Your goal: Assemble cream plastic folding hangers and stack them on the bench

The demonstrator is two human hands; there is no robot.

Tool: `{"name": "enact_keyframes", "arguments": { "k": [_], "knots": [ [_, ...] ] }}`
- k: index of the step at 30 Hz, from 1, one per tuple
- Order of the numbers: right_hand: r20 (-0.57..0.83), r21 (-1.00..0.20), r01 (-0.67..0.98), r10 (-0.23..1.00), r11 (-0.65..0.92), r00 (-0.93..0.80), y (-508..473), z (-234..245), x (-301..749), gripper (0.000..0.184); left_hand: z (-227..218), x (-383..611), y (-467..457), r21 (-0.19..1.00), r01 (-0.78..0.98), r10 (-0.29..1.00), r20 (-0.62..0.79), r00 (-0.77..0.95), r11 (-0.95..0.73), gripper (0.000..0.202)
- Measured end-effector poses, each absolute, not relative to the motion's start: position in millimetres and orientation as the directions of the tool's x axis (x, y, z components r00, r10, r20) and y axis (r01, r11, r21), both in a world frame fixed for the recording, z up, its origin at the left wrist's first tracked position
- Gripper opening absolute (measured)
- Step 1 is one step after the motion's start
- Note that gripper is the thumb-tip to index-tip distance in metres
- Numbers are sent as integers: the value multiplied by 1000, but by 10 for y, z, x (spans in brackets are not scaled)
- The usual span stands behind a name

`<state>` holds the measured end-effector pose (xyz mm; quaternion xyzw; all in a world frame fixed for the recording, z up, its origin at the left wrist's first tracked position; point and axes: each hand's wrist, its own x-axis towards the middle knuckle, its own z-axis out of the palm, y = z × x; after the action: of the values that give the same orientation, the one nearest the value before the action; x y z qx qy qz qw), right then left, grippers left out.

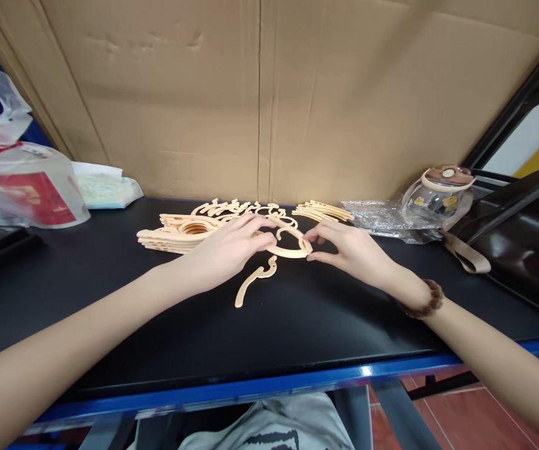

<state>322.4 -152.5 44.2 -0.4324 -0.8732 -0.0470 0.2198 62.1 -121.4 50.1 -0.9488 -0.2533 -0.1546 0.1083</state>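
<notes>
Leftmost, a stack of cream pieces (pixel 170 242) lies just beside the left hand (pixel 232 247). The left hand is closed on the left end of the cream loop (pixel 290 254). On the near side of the loop, a loose curved piece (pixel 247 288) lies on the black tabletop (pixel 325 331), its long axis slanting from near left to far right; the left hand is the nearer hand. The loop sits between both hands, its long axis running roughly left to right. The right hand (pixel 353 251) pinches its right end; alignment at this pinch is judged the controlling relation.
</notes>
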Motion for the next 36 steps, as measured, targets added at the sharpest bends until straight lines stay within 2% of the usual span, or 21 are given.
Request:
{"name": "enact_keyframes", "arguments": {
  "k": [4,9,12,16,19,21,26,29,32,36],
  "knots": [
    [404,-98,756,720,647,-564,-1541,424,3183,21,466,591,-1177,-118,506,446,332,831,-854,50],
    [422,-21,721,660,692,-621,-1543,409,3181,38,459,580,-1132,-142,501,431,347,833,-854,46],
    [402,-24,699,647,714,-647,-1547,411,3179,31,486,593,-1126,-152,480,396,384,834,-864,37],
    [359,-78,660,639,747,-681,-1563,416,3152,24,519,609,-1147,-85,423,352,425,834,-902,26],
    [324,-105,633,628,767,-707,-1571,403,3123,23,516,610,-1166,-44,439,384,409,828,-898,24],
    [316,-110,627,626,771,-713,-1572,390,3105,21,506,610,-1173,-44,458,407,386,828,-888,29],
    [329,-71,629,613,775,-718,-1575,373,3073,21,510,619,-1189,-113,433,389,280,878,-894,50],
    [347,-55,652,627,756,-698,-1573,366,3071,22,544,619,-1206,-184,440,398,227,889,-879,48],
    [435,-8,703,635,711,-638,-1586,359,3066,25,580,601,-1216,-238,463,420,210,883,-854,48],
    [527,64,675,549,735,-649,-1688,371,2996,24,603,576,-1219,-275,515,458,248,854,-812,46]
  ]
}}
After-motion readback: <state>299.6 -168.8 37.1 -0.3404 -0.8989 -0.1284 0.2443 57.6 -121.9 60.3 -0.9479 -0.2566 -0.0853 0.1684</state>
